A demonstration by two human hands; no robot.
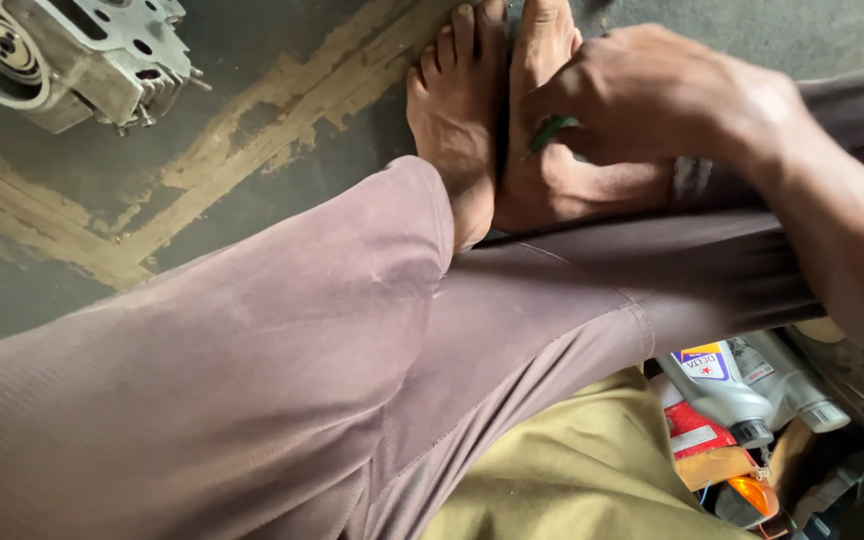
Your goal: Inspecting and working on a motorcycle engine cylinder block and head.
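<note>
Right hand (642, 95): rests on the bare feet (482, 120), grip closed around a small green piece (553, 131).
Left hand: out of view.
Floor (252, 90): grey, metal engine part (67, 55) far left.
Bottles (742, 390): low right, beside the leg.

Dark grey concrete floor (252, 40) streaked with tan, worn patches (282, 110), dim even daylight, grimy, scuffed surface throughout

Dark floor (282, 150): metal engine part (72, 55), bare feet (462, 120).
</note>
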